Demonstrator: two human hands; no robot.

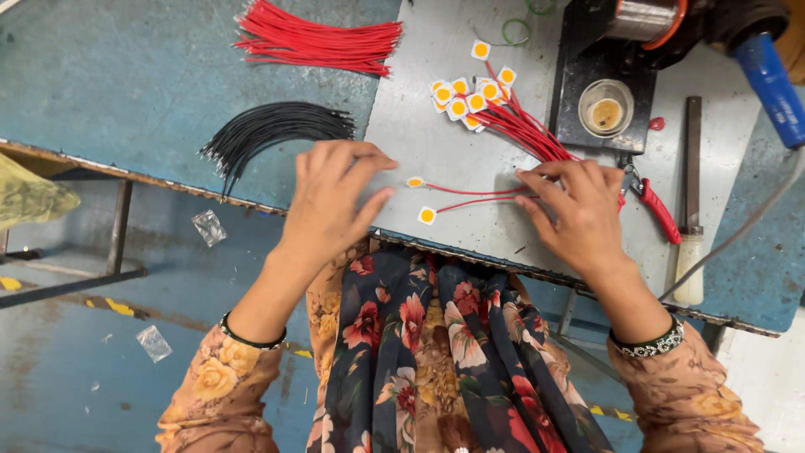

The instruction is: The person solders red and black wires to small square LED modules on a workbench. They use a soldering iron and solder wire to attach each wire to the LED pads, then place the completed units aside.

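- Floral skirt (419, 352) lies nearest, under the table (436, 151) edge.
- Right hand (579, 210): fingers pinched on red leads (482, 195) ending in two small yellow chips (421, 199).
- Left hand (331, 201): fingers loosely spread, empty, just beside the chips.
- Black wires (272, 130) and red wires (319, 38) lie beyond.

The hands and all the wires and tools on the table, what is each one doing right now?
Left hand: fingers bent, hovering over the grey plate, holding nothing visible.
Right hand: pressing down on red wire ends.
Two chip wires: laid out apart, between the hands.
Chip wire pile: heaped together.
Black wires: bundled, untouched.
Red wires: bundled, untouched.
Red-handled cutters: lying flat.
File: lying flat.
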